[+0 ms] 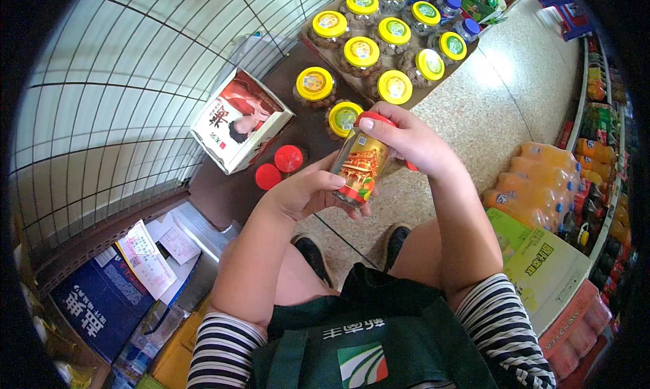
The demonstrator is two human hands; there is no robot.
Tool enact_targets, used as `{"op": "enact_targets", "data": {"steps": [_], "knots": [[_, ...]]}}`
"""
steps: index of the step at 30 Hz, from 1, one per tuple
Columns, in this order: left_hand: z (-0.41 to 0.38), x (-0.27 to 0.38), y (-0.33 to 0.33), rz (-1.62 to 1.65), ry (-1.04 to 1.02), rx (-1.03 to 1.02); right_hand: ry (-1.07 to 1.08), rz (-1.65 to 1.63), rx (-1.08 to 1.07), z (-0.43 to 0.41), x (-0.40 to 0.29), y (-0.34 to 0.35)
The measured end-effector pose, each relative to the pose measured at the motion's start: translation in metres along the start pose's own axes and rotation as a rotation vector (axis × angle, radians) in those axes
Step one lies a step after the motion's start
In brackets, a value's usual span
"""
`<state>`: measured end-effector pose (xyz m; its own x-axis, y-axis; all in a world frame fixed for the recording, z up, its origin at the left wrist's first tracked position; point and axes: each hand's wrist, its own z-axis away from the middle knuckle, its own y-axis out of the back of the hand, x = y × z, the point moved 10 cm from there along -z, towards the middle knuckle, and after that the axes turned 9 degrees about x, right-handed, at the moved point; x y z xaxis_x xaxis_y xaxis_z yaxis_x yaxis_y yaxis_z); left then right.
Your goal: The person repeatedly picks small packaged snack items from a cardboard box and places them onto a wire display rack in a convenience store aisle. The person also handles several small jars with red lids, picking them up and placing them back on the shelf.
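Observation:
A glass jar (361,161) with a gold and red label and a red lid (375,118) is tilted between my two hands, above the floor. My left hand (317,188) wraps the lower part of the jar, thumb across the label. My right hand (403,135) grips the red lid from above, its thumb lying on the rim. A bit of another red thing (411,165) shows under my right wrist; what it is stays hidden. On the brown shelf (223,196), left of my hands, stand two more red-lidded jars (288,159).
Yellow-lidded jars (361,51) fill a cardboard tray beyond my hands; two stand before it. A printed carton (241,120) leans by the wire grid (152,74). Orange drink bottles (533,183) and a green carton (538,267) stand right. Papers (147,259) lie on a blue box (101,302).

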<state>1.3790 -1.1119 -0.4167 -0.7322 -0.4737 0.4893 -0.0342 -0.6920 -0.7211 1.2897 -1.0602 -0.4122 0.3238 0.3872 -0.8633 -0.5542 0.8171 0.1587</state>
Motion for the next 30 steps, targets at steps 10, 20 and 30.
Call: {"op": "enact_targets", "data": {"steps": [10, 20, 30], "knots": [[0.004, -0.011, -0.006, 0.274, 0.055, -0.240, 0.106, -0.253, -0.093, 0.004, -0.008, -0.014], [-0.005, -0.006, -0.021, 0.354, -0.027, -0.225, 0.042, -0.339, -0.090, 0.004, -0.007, -0.011], [-0.015, -0.004, 0.048, -0.479, -0.131, 0.343, 0.063, 0.155, -0.413, 0.022, 0.009, -0.001]]}}
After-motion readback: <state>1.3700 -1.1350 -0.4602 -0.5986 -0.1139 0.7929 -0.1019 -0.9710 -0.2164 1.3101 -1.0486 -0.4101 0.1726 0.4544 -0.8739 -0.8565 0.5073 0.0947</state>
